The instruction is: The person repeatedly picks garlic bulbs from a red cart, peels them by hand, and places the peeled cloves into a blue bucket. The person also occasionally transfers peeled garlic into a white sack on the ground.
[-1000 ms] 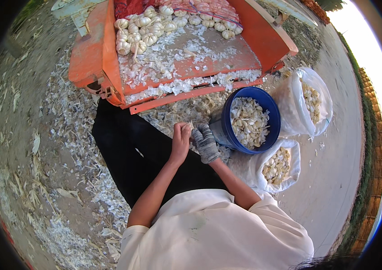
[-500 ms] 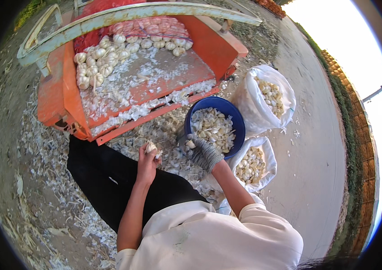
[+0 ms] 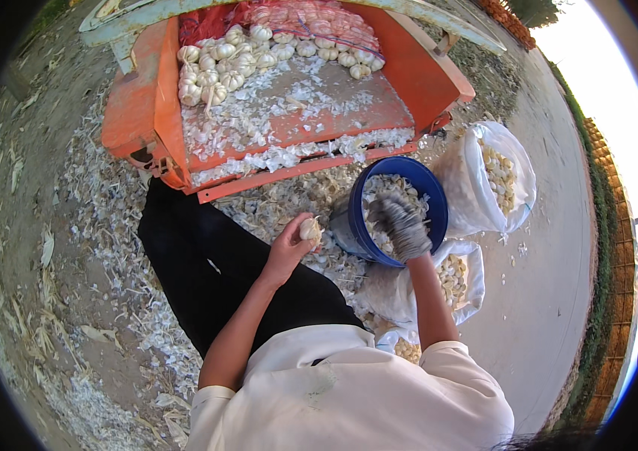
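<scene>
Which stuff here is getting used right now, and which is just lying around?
In use:
- bare left hand gripping a white garlic bulb
- grey-gloved right hand over the round blue plastic bucket

Lying about:
- orange metal tray of bulbs
- white plastic sack
- papery husks

Lower white sack (image 3: 439, 289) half hidden behind right forearm.

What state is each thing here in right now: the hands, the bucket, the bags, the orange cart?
Left hand: bare, closed around a garlic bulb.
Right hand: gloved, over the bucket's contents.
Blue bucket: upright, partly filled with garlic pieces.
White bags: open, holding garlic.
Orange cart: strewn with skins, whole bulbs piled at the back.
</scene>
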The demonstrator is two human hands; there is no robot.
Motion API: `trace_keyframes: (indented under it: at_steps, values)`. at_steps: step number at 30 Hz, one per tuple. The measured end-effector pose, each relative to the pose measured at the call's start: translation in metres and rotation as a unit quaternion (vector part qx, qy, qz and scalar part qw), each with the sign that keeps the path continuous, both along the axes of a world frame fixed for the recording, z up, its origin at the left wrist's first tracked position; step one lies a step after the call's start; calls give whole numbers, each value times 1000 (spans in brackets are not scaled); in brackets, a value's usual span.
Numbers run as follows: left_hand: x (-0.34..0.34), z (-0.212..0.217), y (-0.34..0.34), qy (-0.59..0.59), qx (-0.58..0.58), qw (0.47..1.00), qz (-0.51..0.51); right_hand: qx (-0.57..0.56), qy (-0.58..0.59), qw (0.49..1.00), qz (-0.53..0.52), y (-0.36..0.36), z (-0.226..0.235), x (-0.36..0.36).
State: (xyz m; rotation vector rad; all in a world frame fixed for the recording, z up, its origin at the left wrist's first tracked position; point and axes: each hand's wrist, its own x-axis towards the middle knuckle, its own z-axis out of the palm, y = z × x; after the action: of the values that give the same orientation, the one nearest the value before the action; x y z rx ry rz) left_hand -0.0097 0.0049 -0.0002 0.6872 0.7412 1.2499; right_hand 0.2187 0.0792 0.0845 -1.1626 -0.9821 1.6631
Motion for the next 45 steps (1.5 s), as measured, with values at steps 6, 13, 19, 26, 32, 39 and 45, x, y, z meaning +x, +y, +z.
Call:
trace_keyframes:
  at_steps: [6,13,19,26,32,39,45]
  values:
    - [2,-10,-2,182,40,980,71,71,-223,959,161,-38,-37,-96]
    - [3,-1,-3,338,79,932,103,256,-328,889,189,-31,-52,-83]
    - [2,8,-4,368,49,926,72,217,-280,908,224,-26,-45,-79]
    - [5,-18,-1,183,44,980,57,128,-227,941,215,-26,-44,-77]
    - [0,5,-2,189,4,982,22,82,-178,957,213,-22,-39,-75]
    - [3,-4,-2,176,20,984,34,60,-225,951,205,-24,-29,-79]
    - [9,-10,-3,337,73,935,88,99,-263,931,234,-18,-43,-76]
